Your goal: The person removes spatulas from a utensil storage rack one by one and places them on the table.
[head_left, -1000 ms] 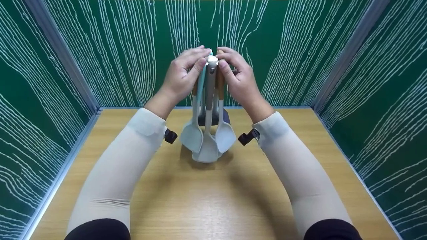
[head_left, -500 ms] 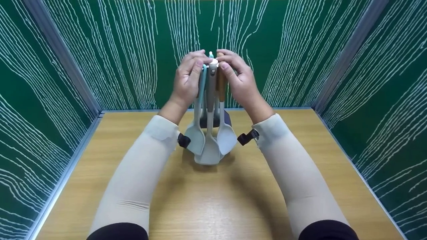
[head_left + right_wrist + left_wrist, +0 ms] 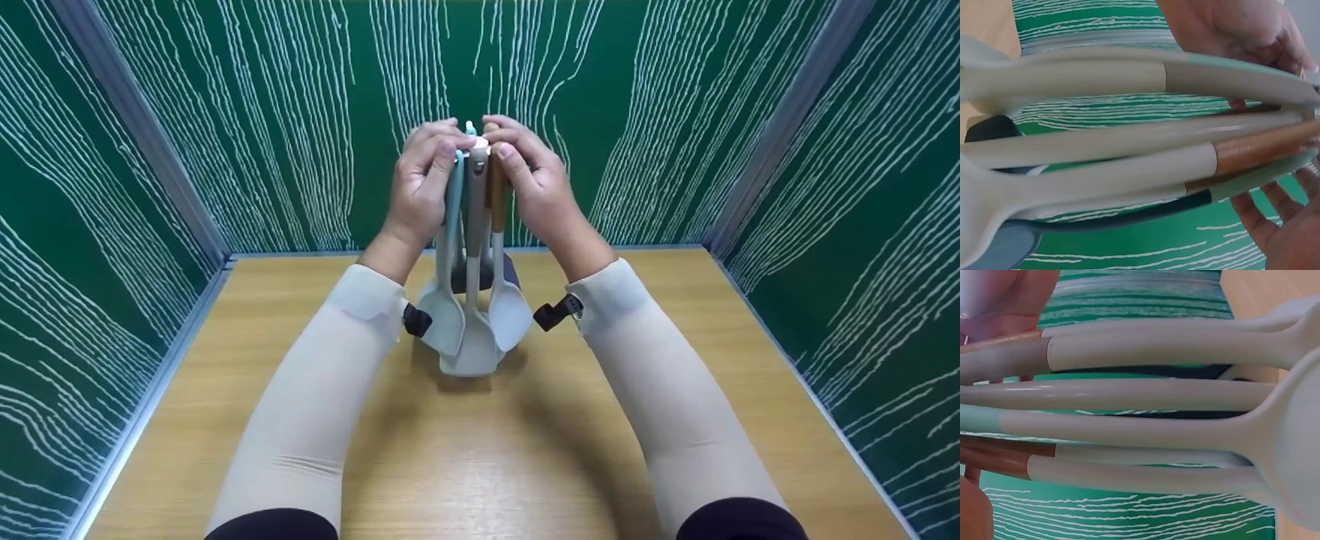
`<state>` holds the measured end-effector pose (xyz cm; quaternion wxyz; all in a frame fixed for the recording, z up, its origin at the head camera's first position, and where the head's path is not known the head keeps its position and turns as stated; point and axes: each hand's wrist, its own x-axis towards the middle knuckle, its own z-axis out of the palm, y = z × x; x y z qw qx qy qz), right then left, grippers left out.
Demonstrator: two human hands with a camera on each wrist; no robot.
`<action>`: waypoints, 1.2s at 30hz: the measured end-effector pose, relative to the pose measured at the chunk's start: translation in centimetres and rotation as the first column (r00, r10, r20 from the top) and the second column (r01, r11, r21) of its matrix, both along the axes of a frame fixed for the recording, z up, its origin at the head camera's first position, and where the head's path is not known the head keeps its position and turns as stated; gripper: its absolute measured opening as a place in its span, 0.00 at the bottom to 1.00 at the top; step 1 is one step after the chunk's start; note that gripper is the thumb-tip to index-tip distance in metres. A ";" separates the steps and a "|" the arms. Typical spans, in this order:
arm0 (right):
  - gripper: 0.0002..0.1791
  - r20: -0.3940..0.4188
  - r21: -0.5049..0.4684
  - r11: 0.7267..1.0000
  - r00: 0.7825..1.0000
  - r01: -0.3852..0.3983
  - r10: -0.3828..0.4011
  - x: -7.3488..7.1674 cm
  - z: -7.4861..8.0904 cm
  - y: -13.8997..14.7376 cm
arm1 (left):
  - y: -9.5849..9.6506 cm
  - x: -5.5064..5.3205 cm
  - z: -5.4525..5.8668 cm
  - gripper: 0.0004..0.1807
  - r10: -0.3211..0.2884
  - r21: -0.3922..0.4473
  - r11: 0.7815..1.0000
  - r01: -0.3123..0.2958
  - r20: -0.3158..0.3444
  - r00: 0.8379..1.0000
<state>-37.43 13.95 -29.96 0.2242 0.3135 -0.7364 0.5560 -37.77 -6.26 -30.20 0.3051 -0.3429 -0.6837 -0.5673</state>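
Kitchen utensils (image 3: 469, 351) bunched heads-down around grey handle (image 3: 477, 206). Left hand (image 3: 420, 172), left of it: fingers curled round utensils up top. Right hand (image 3: 541, 178), right of it: same. Can't tell firmness. Risk: uneven squeeze could twist bunch, one slips.

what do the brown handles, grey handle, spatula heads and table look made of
The brown handles look like varnished wood, given the warm tone and gloss, though perhaps plastic. The grey handle seems plastic or silicone: fairly matte, evenly coloured. The spatula heads look like satin silicone or plastic, smooth and uniform. The table seems wood or laminate, its grain visible under soft shine.
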 end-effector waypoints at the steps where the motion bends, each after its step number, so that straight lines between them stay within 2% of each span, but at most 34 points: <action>1: 0.21 0.000 -0.002 1.000 1.000 -0.002 0.002 0.0 0.0 0.0 | 0.0 0.0 0.0 0.21 0.003 -0.002 1.000 -0.003 0.001 1.000; 11: 0.20 -0.005 -0.006 1.000 1.000 0.019 -0.019 0.3 -0.3 -0.3 | 0.1 0.3 -0.1 0.22 0.033 -0.017 0.999 -0.032 0.017 0.999; 19: 0.22 0.083 -0.001 1.000 0.996 -0.019 0.019 1.5 0.6 -0.1 | -0.1 0.3 0.0 0.22 0.043 -0.033 0.999 -0.043 0.026 0.999; 21: 0.23 0.074 -0.011 1.000 0.997 -0.006 0.006 1.9 0.6 0.0 | -0.1 0.4 -0.1 0.22 0.047 -0.034 0.998 -0.046 0.028 0.999; 23: 0.23 0.049 -0.021 0.999 0.998 0.043 -0.042 2.3 0.5 0.0 | -0.2 0.5 -0.1 0.22 0.048 -0.036 0.998 -0.047 0.028 0.998; 27: 0.20 -0.029 -0.068 0.980 0.981 0.190 -0.192 3.2 -0.3 0.1 | -0.4 0.5 0.0 0.22 0.044 -0.051 0.998 -0.042 0.034 0.998; 29: 0.17 -0.048 -0.095 0.971 0.973 0.220 -0.225 3.6 -1.0 0.2 | -0.5 0.5 0.0 0.22 0.038 -0.054 0.998 -0.036 0.036 0.999; 32: 0.13 -0.048 -0.115 0.975 0.980 0.189 -0.196 4.3 -2.3 0.2 | -0.7 0.4 0.0 0.21 0.029 -0.057 0.998 -0.027 0.035 0.999; 36: 0.10 0.001 -0.076 0.990 0.992 0.122 -0.123 5.1 -4.2 -0.1 | -1.0 0.6 0.0 0.21 0.025 -0.068 0.997 -0.022 0.043 0.999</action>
